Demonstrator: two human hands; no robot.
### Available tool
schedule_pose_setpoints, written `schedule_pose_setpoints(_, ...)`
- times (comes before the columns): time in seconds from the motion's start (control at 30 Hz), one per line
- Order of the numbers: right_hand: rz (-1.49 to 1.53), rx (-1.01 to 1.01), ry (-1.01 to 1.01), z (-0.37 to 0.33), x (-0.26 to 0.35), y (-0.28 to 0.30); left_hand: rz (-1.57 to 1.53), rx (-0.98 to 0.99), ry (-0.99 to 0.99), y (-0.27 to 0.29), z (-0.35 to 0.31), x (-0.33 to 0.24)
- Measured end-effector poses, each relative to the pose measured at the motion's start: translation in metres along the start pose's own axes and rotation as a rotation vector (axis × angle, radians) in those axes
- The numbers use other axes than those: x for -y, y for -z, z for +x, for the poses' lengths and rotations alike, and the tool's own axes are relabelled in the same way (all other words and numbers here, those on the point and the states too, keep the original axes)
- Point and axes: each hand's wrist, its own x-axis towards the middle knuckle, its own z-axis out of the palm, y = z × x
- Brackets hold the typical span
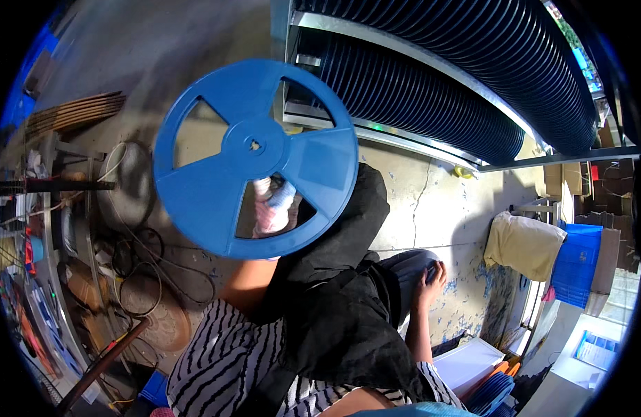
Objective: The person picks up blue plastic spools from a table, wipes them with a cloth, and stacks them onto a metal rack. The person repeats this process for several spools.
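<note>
A large flat blue plastic reel [320, 163], with three cut-out windows and a small hole at its hub, is held up before me. Behind it is my left hand [273, 214], partly visible through the lower window. Pale pink, white and blue coverings wrap its fingers, which grip the reel near the hub; the reel hides the rest of the grip. My right hand [433, 281] rests on my knee [404, 274], its fingers bent loosely over the dark trouser cloth. No object shows in it. Black cloth [334, 306] covers my lap.
A metal rack [397, 132] at the upper right carries long rows of dark discs [418, 83]. Shelving with clutter and looped cables [150, 264] stands at the left. A yellow cloth [522, 243], a blue crate [581, 260] and a white box [578, 358] are at the right.
</note>
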Motion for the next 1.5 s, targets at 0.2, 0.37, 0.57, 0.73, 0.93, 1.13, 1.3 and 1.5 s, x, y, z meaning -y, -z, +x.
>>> schedule_pose_setpoints(0.2,0.033,-0.005,-0.046,-0.002,0.0,0.0,-0.248,0.018,-0.111,-0.043,0.003,-0.065)
schedule_pose_setpoints(0.37,0.036,-0.011,-0.043,-0.002,-0.001,-0.001,-0.5,0.03,-0.049,-0.047,0.016,-0.081)
schedule_pose_setpoints(0.57,0.049,-0.017,-0.045,-0.008,-0.013,-0.003,0.317,-0.043,0.024,-0.016,-0.001,-0.055)
schedule_pose_setpoints(0.73,0.052,-0.015,-0.047,-0.007,-0.007,0.001,0.617,0.201,0.112,0.007,0.029,0.001)
schedule_pose_setpoints(0.93,0.048,-0.011,-0.04,-0.009,-0.01,0.001,0.565,0.15,0.318,0.036,0.098,0.07)
schedule_pose_setpoints(1.13,0.025,0.029,-0.044,-0.002,0.003,0.003,0.387,-0.059,0.571,0.066,0.167,0.097)
schedule_pose_setpoints(1.3,-0.007,0.057,-0.032,0.004,0.011,0.002,0.118,-0.026,0.512,0.061,0.212,0.114)
schedule_pose_setpoints(1.5,-0.034,0.094,0.001,0.01,0.021,-0.001,0.379,-0.016,0.464,0.066,0.262,0.138)
